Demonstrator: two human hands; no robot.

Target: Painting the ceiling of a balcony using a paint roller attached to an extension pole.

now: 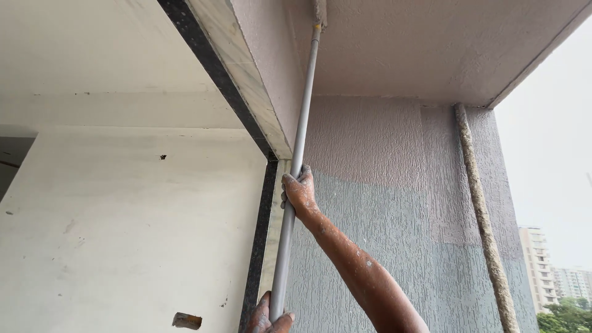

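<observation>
1. White wall (123, 216): at the left we note a plain plastered face.
2. Left hand (266, 319): at the bottom edge, we grip the pole's lower end, fingers wrapped.
3. Pole (296, 154): grey, running steeply up beside the dark door frame (259, 234) to the ceiling (431, 49).
4. Right hand (299, 190): paint-flecked, closed around the pole midway.
5. Textured wall (382, 203): pinkish above, grey-green below.
6. Pipe (481, 216): rough, along the wall's right edge.

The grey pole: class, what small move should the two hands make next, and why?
Probably push the grey pole along the ceiling: both the right hand and left hand grip it, and its roller head already meets the textured ceiling.
</observation>
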